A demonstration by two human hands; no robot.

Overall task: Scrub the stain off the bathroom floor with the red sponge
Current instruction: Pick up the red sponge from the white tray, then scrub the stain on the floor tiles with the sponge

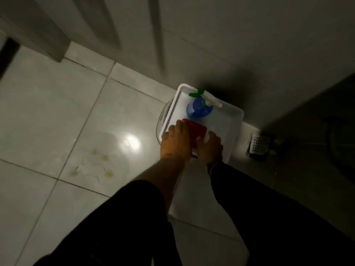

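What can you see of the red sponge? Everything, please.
The red sponge is a flat, rectangular dark-red pad, soft-looking, lying in the white tray just in front of the blue spray bottle. The left hand covers its left edge; the right hand touches its near right corner. Not yet lifted, as far as visible.
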